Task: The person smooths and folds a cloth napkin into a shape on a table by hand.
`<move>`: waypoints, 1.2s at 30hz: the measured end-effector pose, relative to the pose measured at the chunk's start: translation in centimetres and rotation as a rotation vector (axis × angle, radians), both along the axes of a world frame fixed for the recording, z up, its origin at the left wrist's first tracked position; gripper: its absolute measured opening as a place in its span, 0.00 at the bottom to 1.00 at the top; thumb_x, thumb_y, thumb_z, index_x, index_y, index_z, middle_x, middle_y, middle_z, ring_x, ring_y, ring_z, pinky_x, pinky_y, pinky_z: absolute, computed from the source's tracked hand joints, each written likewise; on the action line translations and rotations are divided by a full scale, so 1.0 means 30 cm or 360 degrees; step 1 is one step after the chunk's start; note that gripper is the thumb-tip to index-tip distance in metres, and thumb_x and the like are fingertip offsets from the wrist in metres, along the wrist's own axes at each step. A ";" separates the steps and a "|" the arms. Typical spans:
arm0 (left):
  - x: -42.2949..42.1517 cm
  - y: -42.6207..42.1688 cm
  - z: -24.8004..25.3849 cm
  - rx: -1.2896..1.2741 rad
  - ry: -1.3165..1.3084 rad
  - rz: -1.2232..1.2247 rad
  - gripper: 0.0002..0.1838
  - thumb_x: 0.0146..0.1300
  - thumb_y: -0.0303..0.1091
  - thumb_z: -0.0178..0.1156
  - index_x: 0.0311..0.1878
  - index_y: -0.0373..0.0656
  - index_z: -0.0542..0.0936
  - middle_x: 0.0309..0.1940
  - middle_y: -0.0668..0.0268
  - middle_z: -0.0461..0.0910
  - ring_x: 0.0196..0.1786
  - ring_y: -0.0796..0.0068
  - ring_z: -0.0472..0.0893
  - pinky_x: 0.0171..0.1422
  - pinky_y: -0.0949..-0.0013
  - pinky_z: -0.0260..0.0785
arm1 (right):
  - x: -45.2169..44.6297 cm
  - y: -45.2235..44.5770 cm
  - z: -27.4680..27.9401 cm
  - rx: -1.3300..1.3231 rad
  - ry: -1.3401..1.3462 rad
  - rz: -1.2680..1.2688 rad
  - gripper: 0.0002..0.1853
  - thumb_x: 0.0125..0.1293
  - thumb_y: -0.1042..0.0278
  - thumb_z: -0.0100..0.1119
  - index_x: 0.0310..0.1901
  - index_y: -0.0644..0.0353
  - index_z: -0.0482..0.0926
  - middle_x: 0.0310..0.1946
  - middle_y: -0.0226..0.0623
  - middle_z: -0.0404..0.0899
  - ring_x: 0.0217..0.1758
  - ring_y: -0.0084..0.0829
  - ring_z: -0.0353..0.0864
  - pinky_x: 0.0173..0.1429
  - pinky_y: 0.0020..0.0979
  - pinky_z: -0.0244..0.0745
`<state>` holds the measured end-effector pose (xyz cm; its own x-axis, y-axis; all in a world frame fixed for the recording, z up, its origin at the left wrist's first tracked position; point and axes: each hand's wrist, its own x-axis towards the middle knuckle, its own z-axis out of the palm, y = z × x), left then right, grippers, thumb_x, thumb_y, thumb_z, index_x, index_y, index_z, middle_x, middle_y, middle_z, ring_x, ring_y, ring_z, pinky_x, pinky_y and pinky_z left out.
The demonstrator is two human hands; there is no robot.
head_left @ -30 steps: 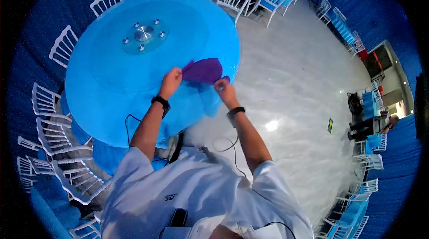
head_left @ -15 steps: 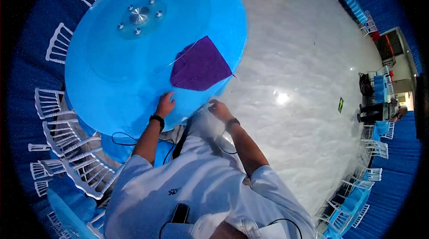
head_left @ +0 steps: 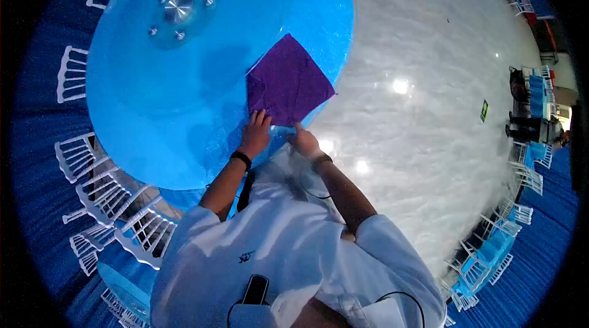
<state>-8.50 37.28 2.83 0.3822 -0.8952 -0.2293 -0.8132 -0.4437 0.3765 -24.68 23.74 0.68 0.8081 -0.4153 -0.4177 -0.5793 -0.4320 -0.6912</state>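
A purple cloth (head_left: 291, 81) lies spread in a rough diamond near the right edge of the round table, one corner reaching the rim. My left hand (head_left: 255, 135) rests its outstretched fingers on the cloth's near left part. At the near edge of the cloth, by the table rim, my right hand (head_left: 304, 141) has its fingers closed together on the fabric; the thumb is hard to see. Both wrists wear dark bands. The blue-covered round table (head_left: 165, 107) carries a clear disc with a shiny metal hub (head_left: 178, 9) and several small metal knobs around it.
White chairs (head_left: 75, 75) ring the table's left side, with more chairs (head_left: 147, 230) close at the lower left. A pale glossy floor (head_left: 417, 162) stretches to the right. Farther right are blue-covered tables (head_left: 491, 254), chairs and a person in dark clothing (head_left: 534, 125).
Both hands have moved forward onto the cloth's near edge. The cloth now lies flatter, with straighter edges. The view has shifted slightly.
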 end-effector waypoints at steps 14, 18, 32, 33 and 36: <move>0.010 0.161 0.049 -0.0213 0.0219 0.0175 0.26 0.58 0.29 0.55 0.62 0.42 0.66 0.59 0.51 0.67 0.62 0.47 0.65 0.65 0.51 0.60 | 0.404 -0.061 0.172 -0.0051 -0.0053 -0.0416 0.18 0.61 0.54 0.57 0.45 0.61 0.75 0.39 0.56 0.78 0.46 0.53 0.78 0.47 0.46 0.72; 0.049 0.065 0.035 -0.0343 -0.0043 0.0538 0.20 0.60 0.32 0.57 0.55 0.41 0.71 0.51 0.54 0.70 0.53 0.52 0.71 0.53 0.51 0.68 | 0.456 -0.111 -0.064 -0.0197 0.0043 -0.0276 0.19 0.60 0.54 0.58 0.45 0.62 0.76 0.40 0.54 0.79 0.48 0.55 0.76 0.49 0.46 0.72; 0.086 0.076 0.004 0.0064 -0.0094 0.0260 0.34 0.57 0.35 0.63 0.67 0.49 0.63 0.68 0.58 0.52 0.71 0.51 0.50 0.60 0.38 0.60 | 0.421 -0.128 -0.028 -0.0139 -0.0211 -0.0203 0.16 0.58 0.55 0.60 0.37 0.61 0.79 0.35 0.53 0.79 0.41 0.53 0.78 0.44 0.44 0.74; 0.089 0.069 0.039 -0.0061 -0.0021 0.0224 0.35 0.55 0.35 0.64 0.67 0.49 0.62 0.72 0.61 0.47 0.74 0.52 0.45 0.62 0.37 0.57 | 0.412 -0.127 0.004 -0.0072 -0.0300 -0.0227 0.16 0.57 0.54 0.61 0.37 0.59 0.79 0.33 0.52 0.80 0.39 0.52 0.79 0.43 0.46 0.75; 0.135 0.047 0.042 -0.0063 0.0044 -0.0087 0.36 0.55 0.35 0.63 0.67 0.48 0.62 0.74 0.67 0.41 0.75 0.53 0.40 0.65 0.35 0.52 | 0.396 -0.123 0.033 0.0005 -0.0406 -0.0323 0.16 0.57 0.55 0.61 0.38 0.60 0.79 0.34 0.52 0.80 0.39 0.54 0.79 0.42 0.47 0.74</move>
